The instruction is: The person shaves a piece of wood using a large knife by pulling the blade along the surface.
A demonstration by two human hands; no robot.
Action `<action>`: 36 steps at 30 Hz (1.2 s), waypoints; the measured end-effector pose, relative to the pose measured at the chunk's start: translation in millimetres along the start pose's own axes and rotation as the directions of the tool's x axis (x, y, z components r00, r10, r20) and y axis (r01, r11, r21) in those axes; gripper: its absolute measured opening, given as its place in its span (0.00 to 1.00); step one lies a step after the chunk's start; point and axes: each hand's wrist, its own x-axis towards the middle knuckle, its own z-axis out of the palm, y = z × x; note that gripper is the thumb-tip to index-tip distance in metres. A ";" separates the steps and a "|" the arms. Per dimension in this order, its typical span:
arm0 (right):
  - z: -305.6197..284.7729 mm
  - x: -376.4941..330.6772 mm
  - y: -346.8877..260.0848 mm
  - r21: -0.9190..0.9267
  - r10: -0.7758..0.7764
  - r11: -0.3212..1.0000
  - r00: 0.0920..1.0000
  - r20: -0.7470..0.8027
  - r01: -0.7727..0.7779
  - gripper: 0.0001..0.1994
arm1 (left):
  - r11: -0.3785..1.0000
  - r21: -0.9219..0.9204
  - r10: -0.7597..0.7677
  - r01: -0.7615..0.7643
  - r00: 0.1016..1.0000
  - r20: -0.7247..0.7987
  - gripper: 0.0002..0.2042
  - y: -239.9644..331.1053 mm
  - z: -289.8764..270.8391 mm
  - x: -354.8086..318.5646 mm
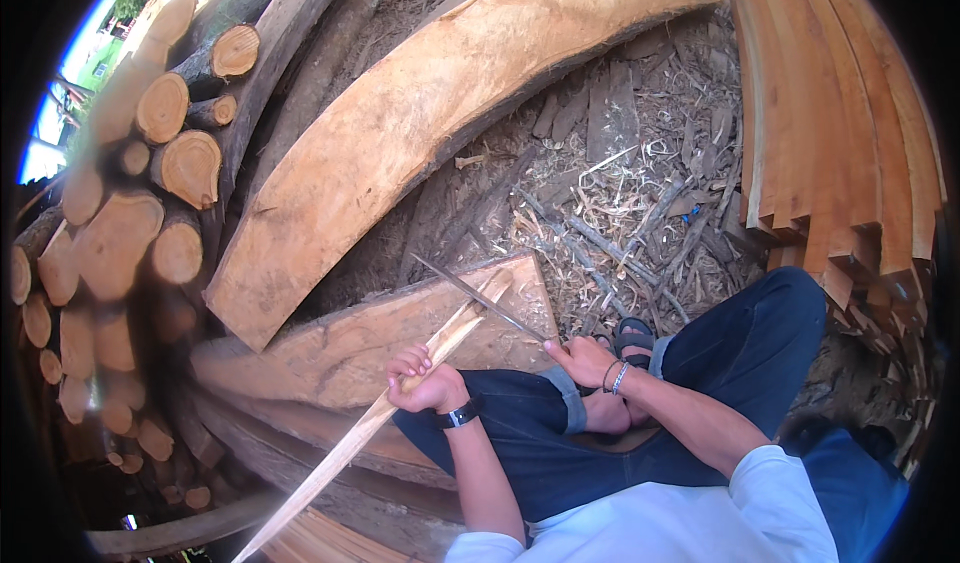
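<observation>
Left hand: the left hand (428, 383) is closed in a fist around the long pale strip of split wood (385, 408), gripping it partway along so the upper end stays pinned for the blade.
Right hand: the right hand (583, 360) is clenched on the handle of the long thin dark metal blade (480, 298), wrist low near the knee, so the edge meets the wood at a shallow angle.
Strip: it runs slantwise from lower left, past the left fist, up to a tip resting on the rough brown wooden slab (340, 348); the slab serves as a bench beneath it.
Blade: it crosses the upper end of the strip, touching or just above it; contact cannot be told for sure.
Legs: the dark blue trousers (740, 353) are folded cross-legged, a sandalled foot (632, 335) beside the right hand, which keeps the body low and close to the work.
Ground: pale wood shavings and bark scraps (620, 203) lie just beyond the slab.
Surroundings: a broad curved orange-brown plank (420, 113) lies beyond; stacked round cut logs (150, 193) stand left, sawn orange boards (840, 133) right.
</observation>
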 end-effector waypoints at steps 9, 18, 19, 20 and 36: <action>-1.5 -2.7 -3.6 0.031 -0.027 0.999 0.999 0.023 0.026 0.39 | 0.999 0.049 0.013 -0.019 0.993 0.117 0.15 -0.6 4.7 -3.7; -15.0 2.2 -2.1 0.075 0.024 0.997 0.999 -0.023 -0.022 0.41 | 0.995 0.097 -0.002 -0.031 0.946 0.323 0.14 -3.5 10.0 -12.0; -12.0 -2.0 0.0 0.070 -0.025 0.997 0.999 -0.023 0.026 0.41 | 0.994 0.102 0.002 -0.038 0.942 0.335 0.14 -3.3 12.2 -13.8; -9.9 -3.4 1.5 0.066 -0.073 0.995 0.997 -0.023 0.075 0.41 | 0.993 0.108 0.005 -0.045 0.938 0.346 0.13 -3.2 13.7 -14.2; -16.7 5.2 1.4 0.144 0.170 0.975 0.985 0.023 -0.172 0.43 | 0.992 0.114 0.006 -0.047 0.941 0.337 0.13 -5.8 19.0 -18.8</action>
